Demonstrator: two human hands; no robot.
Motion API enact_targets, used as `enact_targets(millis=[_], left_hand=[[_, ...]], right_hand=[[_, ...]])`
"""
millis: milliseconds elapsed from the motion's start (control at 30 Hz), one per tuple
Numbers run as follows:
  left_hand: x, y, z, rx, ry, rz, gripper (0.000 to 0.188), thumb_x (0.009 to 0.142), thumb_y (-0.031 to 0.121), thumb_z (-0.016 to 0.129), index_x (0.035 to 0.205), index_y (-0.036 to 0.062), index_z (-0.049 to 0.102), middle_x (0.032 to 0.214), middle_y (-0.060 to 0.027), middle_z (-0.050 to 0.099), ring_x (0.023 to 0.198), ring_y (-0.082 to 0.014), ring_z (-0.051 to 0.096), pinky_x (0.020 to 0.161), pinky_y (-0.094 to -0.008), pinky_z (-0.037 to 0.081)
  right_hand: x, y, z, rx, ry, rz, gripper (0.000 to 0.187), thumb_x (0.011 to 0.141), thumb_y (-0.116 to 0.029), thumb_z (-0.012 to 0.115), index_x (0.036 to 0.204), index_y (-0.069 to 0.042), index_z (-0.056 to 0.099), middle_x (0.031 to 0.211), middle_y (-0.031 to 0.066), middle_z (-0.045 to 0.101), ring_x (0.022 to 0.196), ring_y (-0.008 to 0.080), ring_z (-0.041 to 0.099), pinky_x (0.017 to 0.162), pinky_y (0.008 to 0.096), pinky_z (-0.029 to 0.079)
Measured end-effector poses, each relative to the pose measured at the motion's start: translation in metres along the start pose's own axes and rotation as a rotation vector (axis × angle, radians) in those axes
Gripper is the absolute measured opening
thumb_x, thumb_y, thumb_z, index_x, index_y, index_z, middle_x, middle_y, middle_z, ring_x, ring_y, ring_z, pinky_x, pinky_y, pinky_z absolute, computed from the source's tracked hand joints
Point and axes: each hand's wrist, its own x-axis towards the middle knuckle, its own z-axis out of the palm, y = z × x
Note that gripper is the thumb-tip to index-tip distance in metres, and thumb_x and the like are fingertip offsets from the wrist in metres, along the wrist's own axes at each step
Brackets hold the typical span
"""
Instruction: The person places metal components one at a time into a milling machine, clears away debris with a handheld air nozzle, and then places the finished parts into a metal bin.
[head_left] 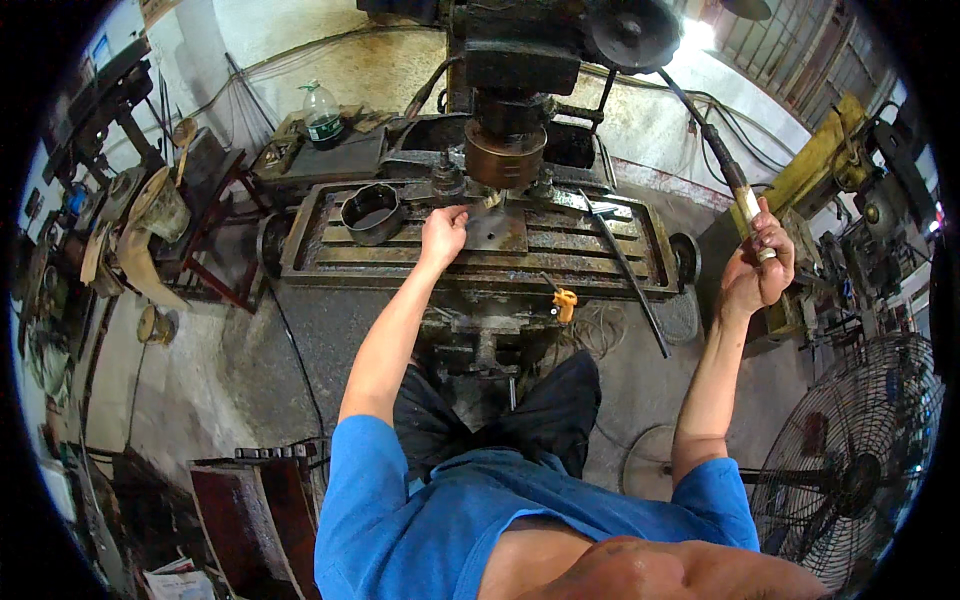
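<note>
My right hand is wrapped round the pale end of a long dark lever, which runs up to the machine head. My left hand is closed beside a flat metal plate with a small hole. What its fingers hold, if anything, is too small to make out. The plate lies on the slotted machine table, below the round brownish spindle housing. A small yellowish tuft shows between plate and spindle. Left of my left hand stands a round dark metal pan.
A long metal bar slants over the table's front edge. An orange-handled tool is at that edge. A large caged fan stands at the lower right. A clear green-labelled bottle stands back left, near a wooden stand.
</note>
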Motion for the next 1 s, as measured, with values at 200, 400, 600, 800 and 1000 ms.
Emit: enact_targets(millis=[200,400,600,800,1000], left_hand=[[-0.024,0.012,-0.01,0.003,-0.051,0.019,0.024,0.081,0.015,0.052,0.098,0.0013,0.061,0.087,-0.0182,0.063,0.085,-0.0314,0.061,0.073,-0.0364,0.047],[-0.032,0.015,-0.007,0.031,-0.028,0.087,0.022,0.081,0.017,0.053,0.094,0.0008,0.062,0.086,-0.0195,0.062,0.084,-0.035,0.059,0.072,-0.0402,0.047],[-0.029,0.008,-0.002,0.009,-0.011,0.107,0.022,0.081,0.017,0.052,0.096,0.0035,0.061,0.085,-0.0188,0.061,0.082,-0.0357,0.058,0.071,-0.0426,0.046],[-0.032,0.019,-0.009,0.122,0.018,0.207,0.023,0.081,0.018,0.051,0.099,0.0049,0.06,0.087,-0.0182,0.061,0.083,-0.0354,0.058,0.072,-0.0433,0.046],[-0.029,0.013,-0.007,0.136,0.042,0.231,0.024,0.082,0.018,0.051,0.1,0.0049,0.059,0.091,-0.018,0.061,0.086,-0.0353,0.058,0.074,-0.0427,0.045]], right_hand=[[-0.009,-0.001,0.004,-0.013,0.066,0.024,0.021,0.071,-0.022,0.054,0.069,-0.002,0.052,0.065,0.0053,0.045,0.077,0.0236,0.049,0.099,0.0516,0.025],[-0.02,0.004,-0.002,0.012,0.028,0.022,0.017,0.069,-0.018,0.049,0.071,-0.002,0.053,0.07,0.0064,0.049,0.082,0.025,0.05,0.101,0.0516,0.024],[-0.028,0.009,-0.009,0.022,0.019,0.036,0.014,0.066,-0.015,0.047,0.071,-0.002,0.051,0.071,0.007,0.05,0.083,0.0259,0.049,0.102,0.0515,0.023],[-0.015,0.002,-0.001,-0.005,0.081,0.032,0.015,0.066,-0.013,0.05,0.07,0.001,0.054,0.074,0.0145,0.054,0.081,0.0246,0.052,0.1,0.052,0.025],[0.003,0.0,0.005,-0.041,0.095,-0.014,0.017,0.058,-0.005,0.043,0.069,0.004,0.052,0.072,0.0153,0.055,0.078,0.0243,0.053,0.1,0.0536,0.026]])
